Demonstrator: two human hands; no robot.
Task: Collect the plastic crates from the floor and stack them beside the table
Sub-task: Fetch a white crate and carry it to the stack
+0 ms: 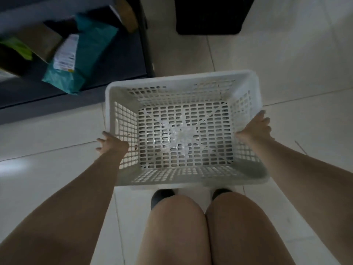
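Note:
A white plastic crate point(183, 81) with perforated walls and floor sits in front of my knees, just right of the dark table. It holds nothing. My left hand point(109, 143) grips its left rim near the front corner. On the opposite rim, my right hand point(256, 129) grips with fingers curled over the outer edge. Whether the crate rests on the tiled floor or is lifted off it cannot be told.
The dark table point(122, 60) fills the upper left, carrying a teal packet point(84, 60), a cardboard box point(44, 43) and a green item point(18, 47). A black bin point(210, 16) stands at the top centre. Pale floor tiles point(296, 64) surround the crate. My dark shoes point(162, 196) are just behind it.

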